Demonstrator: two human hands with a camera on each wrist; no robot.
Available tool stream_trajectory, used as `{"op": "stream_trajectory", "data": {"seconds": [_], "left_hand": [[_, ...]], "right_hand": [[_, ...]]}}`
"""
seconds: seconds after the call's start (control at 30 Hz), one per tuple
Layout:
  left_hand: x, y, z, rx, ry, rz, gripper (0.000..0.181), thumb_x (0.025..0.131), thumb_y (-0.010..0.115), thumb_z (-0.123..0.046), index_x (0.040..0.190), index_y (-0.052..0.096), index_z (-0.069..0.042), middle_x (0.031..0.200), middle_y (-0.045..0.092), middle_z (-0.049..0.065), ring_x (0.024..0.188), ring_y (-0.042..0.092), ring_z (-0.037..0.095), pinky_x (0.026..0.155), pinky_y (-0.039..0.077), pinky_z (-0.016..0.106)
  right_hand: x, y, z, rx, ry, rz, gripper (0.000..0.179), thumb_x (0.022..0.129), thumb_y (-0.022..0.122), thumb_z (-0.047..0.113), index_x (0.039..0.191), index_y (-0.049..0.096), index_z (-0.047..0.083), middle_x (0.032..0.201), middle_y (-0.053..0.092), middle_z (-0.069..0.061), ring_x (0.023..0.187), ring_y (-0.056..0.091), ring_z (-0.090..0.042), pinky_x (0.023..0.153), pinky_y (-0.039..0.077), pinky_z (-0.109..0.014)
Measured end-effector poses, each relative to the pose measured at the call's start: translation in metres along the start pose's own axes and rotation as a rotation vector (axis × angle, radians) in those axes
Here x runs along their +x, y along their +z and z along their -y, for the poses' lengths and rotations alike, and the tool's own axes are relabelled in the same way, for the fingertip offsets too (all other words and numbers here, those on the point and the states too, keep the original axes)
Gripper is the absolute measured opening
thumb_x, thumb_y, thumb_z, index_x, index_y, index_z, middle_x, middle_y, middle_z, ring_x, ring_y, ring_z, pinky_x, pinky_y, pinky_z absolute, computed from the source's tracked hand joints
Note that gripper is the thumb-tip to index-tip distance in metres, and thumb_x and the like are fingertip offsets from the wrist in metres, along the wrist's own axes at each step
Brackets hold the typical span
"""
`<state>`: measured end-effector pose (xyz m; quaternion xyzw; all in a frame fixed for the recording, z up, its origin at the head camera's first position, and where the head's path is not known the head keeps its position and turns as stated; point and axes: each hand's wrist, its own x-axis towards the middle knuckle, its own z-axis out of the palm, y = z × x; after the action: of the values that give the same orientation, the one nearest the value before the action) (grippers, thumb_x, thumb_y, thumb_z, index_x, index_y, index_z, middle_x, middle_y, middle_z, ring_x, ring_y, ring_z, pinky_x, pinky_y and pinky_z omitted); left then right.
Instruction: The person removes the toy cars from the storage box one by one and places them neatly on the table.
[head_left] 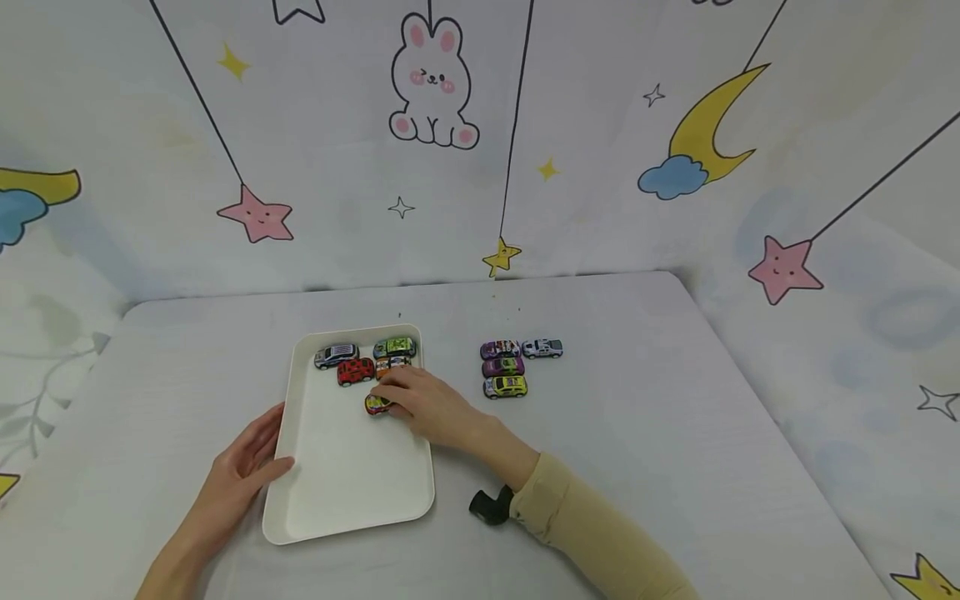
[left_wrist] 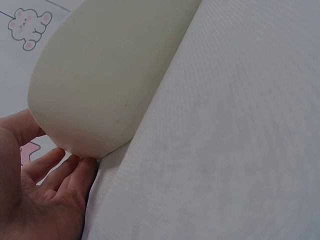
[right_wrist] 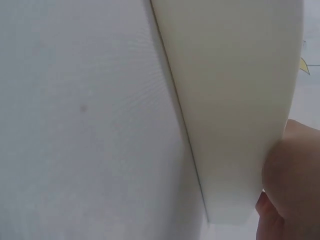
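A white rectangular tray lies on the table, and my left hand grips its left side, thumb over the rim and fingers along the outer wall. In the left wrist view, the fingertips touch the tray's outer wall. Over the tray's right side, my right hand pinches a red-and-yellow toy car, partly hidden by the fingers. Toward the tray's far end stand a grey toy car, a red one, a green one and an orange-and-white one, its near part covered by the hand.
Right of the tray, a purple-and-white toy car, a purple-and-green one and a yellow one stand in a column. A white-and-grey toy car is beside the top one. A patterned cloth backdrop rises behind the table.
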<state>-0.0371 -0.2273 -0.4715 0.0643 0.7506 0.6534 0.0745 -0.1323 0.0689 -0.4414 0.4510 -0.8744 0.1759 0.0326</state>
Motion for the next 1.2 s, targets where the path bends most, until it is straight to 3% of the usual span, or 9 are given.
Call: {"op": "stream_trajectory", "data": {"seconds": [0.17, 0.43, 0.83, 1.2], "left_hand": [[0.000, 0.002, 0.003, 0.006, -0.019, 0.001, 0.071, 0.098, 0.062, -0.005, 0.158, 0.025, -0.008, 0.163, 0.030, 0.006, 0.128, 0.040, -0.019, 0.101, 0.037, 0.001], [-0.001, 0.001, 0.003, 0.021, -0.023, -0.008, 0.071, 0.098, 0.063, -0.006, 0.158, 0.025, -0.008, 0.164, 0.027, 0.011, 0.129, 0.040, -0.019, 0.101, 0.036, 0.000], [0.000, -0.001, 0.000, 0.016, 0.009, -0.001, 0.071, 0.098, 0.062, -0.003, 0.158, 0.025, -0.005, 0.164, 0.028, 0.011, 0.129, 0.040, -0.019, 0.101, 0.037, 0.000], [0.000, -0.001, 0.001, 0.040, 0.010, 0.003, 0.071, 0.098, 0.062, -0.005, 0.158, 0.025, -0.007, 0.164, 0.028, 0.009, 0.130, 0.039, -0.019, 0.101, 0.037, 0.000]], "right_hand": [[-0.005, -0.004, -0.001, 0.063, -0.043, -0.029, 0.032, 0.099, 0.063, 0.009, 0.131, 0.064, 0.008, 0.128, 0.060, -0.006, 0.123, 0.054, -0.020, 0.111, 0.044, -0.027], [-0.014, -0.010, -0.001, 0.104, -0.097, -0.117, 0.032, 0.098, 0.064, 0.009, 0.130, 0.064, 0.008, 0.127, 0.060, -0.007, 0.121, 0.055, -0.019, 0.108, 0.046, -0.026], [-0.035, -0.016, -0.012, 0.123, -0.048, -0.225, 0.034, 0.098, 0.064, 0.011, 0.132, 0.065, 0.009, 0.127, 0.060, -0.006, 0.121, 0.055, -0.018, 0.105, 0.048, -0.024], [-0.062, -0.024, -0.033, 0.113, 0.042, -0.290, 0.032, 0.096, 0.067, 0.008, 0.127, 0.067, 0.011, 0.123, 0.062, -0.005, 0.114, 0.057, -0.018, 0.097, 0.053, -0.030]]}}
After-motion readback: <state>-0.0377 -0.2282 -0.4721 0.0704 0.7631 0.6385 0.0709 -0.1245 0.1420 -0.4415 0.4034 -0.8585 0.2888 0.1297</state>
